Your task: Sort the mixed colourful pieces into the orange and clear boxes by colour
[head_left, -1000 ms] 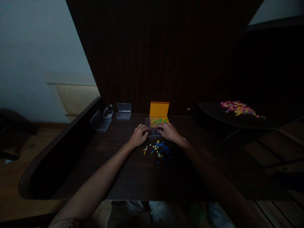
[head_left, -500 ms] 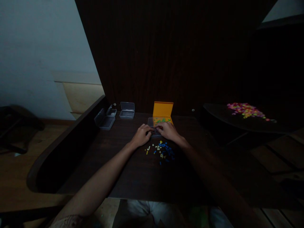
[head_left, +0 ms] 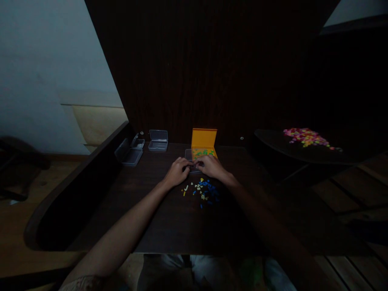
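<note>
My left hand (head_left: 177,172) and my right hand (head_left: 210,166) meet over a clear plastic box (head_left: 188,154), partly hidden beneath them. The fingertips of both are pinched close together; anything between them is too small and dark to make out. Right behind my hands stands an orange box (head_left: 204,138) with its lid raised and small green pieces (head_left: 203,153) inside. On the near side, small blue building pieces (head_left: 213,193) lie loose on the table, mixed with cream ones (head_left: 199,187) and a few yellow ones (head_left: 184,193).
Several clear boxes with raised lids, such as one by the back panel (head_left: 158,146) and one beside the side board (head_left: 132,157), stand at the left. On a dark shelf (head_left: 273,143) at the right lies a heap of pink and yellow pieces (head_left: 307,137).
The whole view has shifted slightly, so everything appears a little further left. Both hands stay pinched together over the clear box, with only small finger movement.
</note>
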The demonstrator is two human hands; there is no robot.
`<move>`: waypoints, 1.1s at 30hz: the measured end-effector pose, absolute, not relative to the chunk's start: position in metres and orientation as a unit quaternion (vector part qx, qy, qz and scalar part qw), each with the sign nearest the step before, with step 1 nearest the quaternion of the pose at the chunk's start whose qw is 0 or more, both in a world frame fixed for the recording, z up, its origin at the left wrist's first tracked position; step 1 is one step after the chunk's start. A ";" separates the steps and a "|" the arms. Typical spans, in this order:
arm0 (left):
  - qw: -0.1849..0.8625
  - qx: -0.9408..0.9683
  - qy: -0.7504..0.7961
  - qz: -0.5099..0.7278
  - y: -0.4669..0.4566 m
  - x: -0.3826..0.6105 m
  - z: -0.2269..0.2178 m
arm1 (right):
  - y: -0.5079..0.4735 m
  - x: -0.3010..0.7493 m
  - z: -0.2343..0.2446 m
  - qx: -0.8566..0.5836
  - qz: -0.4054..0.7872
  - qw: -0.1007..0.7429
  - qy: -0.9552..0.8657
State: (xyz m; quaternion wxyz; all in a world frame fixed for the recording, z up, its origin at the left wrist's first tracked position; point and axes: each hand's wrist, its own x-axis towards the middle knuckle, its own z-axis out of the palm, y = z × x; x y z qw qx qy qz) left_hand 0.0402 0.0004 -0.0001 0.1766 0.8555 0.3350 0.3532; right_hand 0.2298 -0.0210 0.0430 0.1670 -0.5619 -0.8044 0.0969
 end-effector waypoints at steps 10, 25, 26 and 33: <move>0.177 0.857 0.331 0.353 0.000 0.041 -0.001 | -0.016 0.226 0.043 -0.551 0.079 0.137 -0.819; 0.177 0.859 0.328 0.351 -0.001 0.041 -0.001 | -0.019 0.227 0.047 -0.576 0.045 0.111 -0.808; 0.177 0.860 0.328 0.350 0.000 0.041 -0.001 | -0.020 0.227 0.047 -0.581 0.045 0.111 -0.805; 0.179 0.857 0.337 0.347 0.000 0.040 0.000 | -0.028 0.233 0.050 -0.596 0.049 0.088 -0.796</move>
